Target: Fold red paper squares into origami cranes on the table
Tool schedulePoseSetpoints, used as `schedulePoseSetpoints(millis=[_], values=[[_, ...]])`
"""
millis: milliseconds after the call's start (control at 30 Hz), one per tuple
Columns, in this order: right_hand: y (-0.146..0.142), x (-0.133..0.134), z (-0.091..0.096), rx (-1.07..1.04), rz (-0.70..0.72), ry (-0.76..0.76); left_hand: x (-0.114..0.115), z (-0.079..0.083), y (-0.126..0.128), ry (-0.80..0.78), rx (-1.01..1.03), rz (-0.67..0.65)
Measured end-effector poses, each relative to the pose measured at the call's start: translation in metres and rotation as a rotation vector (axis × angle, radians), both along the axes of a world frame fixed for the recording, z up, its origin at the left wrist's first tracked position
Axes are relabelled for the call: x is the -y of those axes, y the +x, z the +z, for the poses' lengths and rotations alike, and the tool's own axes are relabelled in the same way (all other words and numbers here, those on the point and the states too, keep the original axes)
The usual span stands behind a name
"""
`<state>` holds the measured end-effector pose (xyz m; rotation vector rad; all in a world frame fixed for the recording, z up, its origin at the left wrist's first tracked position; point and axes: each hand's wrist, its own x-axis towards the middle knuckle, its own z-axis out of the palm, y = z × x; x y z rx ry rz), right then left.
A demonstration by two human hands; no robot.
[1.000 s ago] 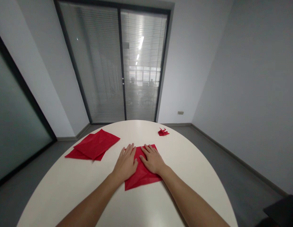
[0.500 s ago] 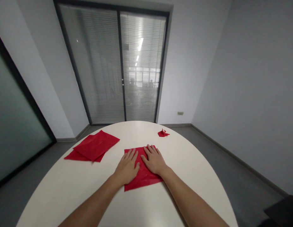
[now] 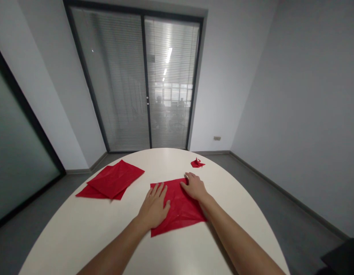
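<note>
A creased red paper sheet (image 3: 179, 208) lies flat on the white round table in front of me. My left hand (image 3: 155, 204) rests palm down on its left side, fingers spread and pointing away from me. At the sheet's far right corner is my right hand (image 3: 195, 186), its fingers somewhat bent over the edge and the thumb apart on the paper. Whether those fingertips pinch the corner cannot be made out. Beyond the right hand stands a small folded red paper figure (image 3: 197, 163), untouched.
Overlapping red sheets (image 3: 116, 178) lie at the left of the white table (image 3: 88, 233). The table's curved far edge faces a glass door (image 3: 171, 114) with blinds. A dark object (image 3: 341, 256) shows at the lower right, off the table.
My right hand has slid right, from the sheet's upper middle to its far right corner, baring more paper. My left hand stays almost in place.
</note>
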<state>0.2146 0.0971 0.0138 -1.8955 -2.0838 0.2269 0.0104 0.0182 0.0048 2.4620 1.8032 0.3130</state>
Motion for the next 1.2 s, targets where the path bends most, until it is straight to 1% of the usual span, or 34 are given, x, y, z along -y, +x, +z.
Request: schedulePoseSetpoints(millis=[67,133,200,367,700,867,967,1067,1200], values=[[0.010,-0.016,0.003,-0.029,-0.124,-0.011,-0.001,0.001,0.000,-0.009,0.004,0.003],[0.021,-0.030,0.005,-0.037,-0.192,-0.010,-0.001,0.003,0.000,-0.017,0.005,0.003],[0.029,-0.043,0.005,-0.048,-0.232,-0.006,-0.002,0.004,0.000,-0.024,0.000,0.004],[0.038,-0.062,0.004,-0.080,-0.288,-0.011,-0.005,0.006,0.000,-0.034,-0.003,0.008],[0.025,-0.081,0.001,-0.109,-0.347,0.034,-0.008,0.007,-0.002,-0.030,0.012,0.001],[0.024,-0.084,0.003,-0.115,-0.351,0.066,-0.009,0.006,-0.002,-0.037,0.027,0.002],[0.025,-0.082,0.006,-0.102,-0.334,0.115,-0.009,0.006,-0.002,-0.026,0.032,-0.001],[0.029,-0.076,0.007,-0.059,-0.283,0.194,-0.009,0.007,-0.002,-0.028,0.030,0.002],[0.033,-0.069,0.004,0.037,-0.174,0.297,-0.008,0.007,-0.001,-0.031,0.021,0.003]])
